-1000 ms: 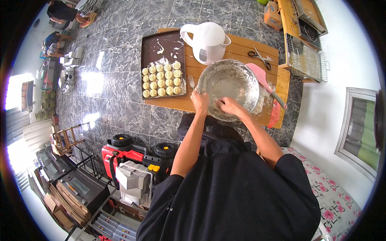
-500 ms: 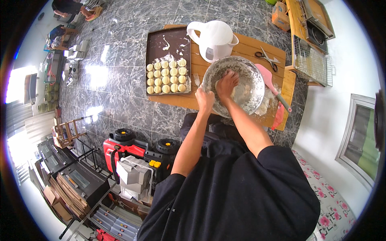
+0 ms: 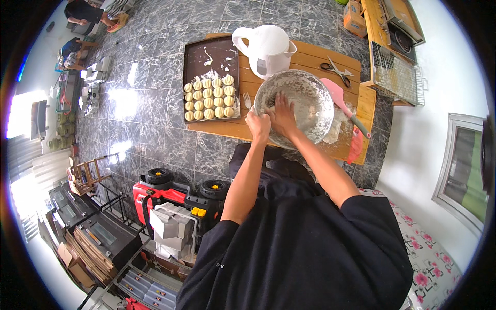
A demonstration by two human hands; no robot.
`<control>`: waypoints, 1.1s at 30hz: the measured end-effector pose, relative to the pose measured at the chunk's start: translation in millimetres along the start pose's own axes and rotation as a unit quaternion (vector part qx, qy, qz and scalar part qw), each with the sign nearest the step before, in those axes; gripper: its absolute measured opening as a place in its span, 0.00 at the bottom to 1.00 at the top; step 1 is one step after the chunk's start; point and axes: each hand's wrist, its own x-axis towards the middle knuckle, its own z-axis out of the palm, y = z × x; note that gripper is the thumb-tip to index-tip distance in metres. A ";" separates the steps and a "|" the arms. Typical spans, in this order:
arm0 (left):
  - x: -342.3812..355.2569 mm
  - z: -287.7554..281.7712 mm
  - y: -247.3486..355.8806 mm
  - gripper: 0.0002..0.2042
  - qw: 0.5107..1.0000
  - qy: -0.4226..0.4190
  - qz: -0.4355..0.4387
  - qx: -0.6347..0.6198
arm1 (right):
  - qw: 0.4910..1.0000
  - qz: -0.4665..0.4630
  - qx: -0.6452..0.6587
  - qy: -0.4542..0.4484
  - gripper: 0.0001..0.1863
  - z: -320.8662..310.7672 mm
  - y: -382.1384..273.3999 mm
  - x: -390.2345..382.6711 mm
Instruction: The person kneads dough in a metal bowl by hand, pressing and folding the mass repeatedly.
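Observation:
A metal mixing bowl (image 3: 316, 107), its wall smeared with pale floury residue, stands at the front of the wooden table. My left hand (image 3: 257, 125) is closed on the bowl's near left rim. Inside the bowl, my right hand (image 3: 282, 116) lies with fingers stretched out and spread against the left part of the wall. Whatever is under its palm is hidden. Left of the bowl is a dark baking tray (image 3: 199, 51) with rows of round, ridged dough pieces (image 3: 208, 98) on its near half. A fork (image 3: 247, 101) lies between tray and bowl.
Behind the bowl stands a white jug-like kettle (image 3: 271, 51). Scissors (image 3: 337, 71), a pink spatula (image 3: 335, 93), spilled flour (image 3: 335, 130) and a pink packet (image 3: 355, 147) lie to the right. A wire rack (image 3: 395, 72) is farther right; a red-and-black toy vehicle (image 3: 170, 194) is at left.
My right hand's fingers have gone from curled to spread, and the hand has moved nearer my left hand. My left hand stays on the rim. The whole view has shifted slightly.

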 end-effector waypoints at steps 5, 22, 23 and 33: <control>1.2 -1.1 -5.8 0.19 1.000 -0.008 0.014 0.022 | 0.984 -0.065 0.056 -0.159 0.32 -38.6 7.1 -24.2; 1.5 2.3 -8.1 0.17 0.999 -0.024 0.002 0.024 | 0.989 -0.072 -0.015 -0.127 0.31 -92.6 7.8 -90.6; 1.4 2.7 -9.2 0.17 1.000 -0.009 0.014 0.021 | 0.989 -0.074 -0.015 -0.127 0.31 -90.4 10.5 -90.3; 2.8 1.7 0.0 0.18 0.999 -0.032 0.033 0.021 | 0.971 -0.017 -0.064 -0.232 0.39 -57.8 6.2 2.0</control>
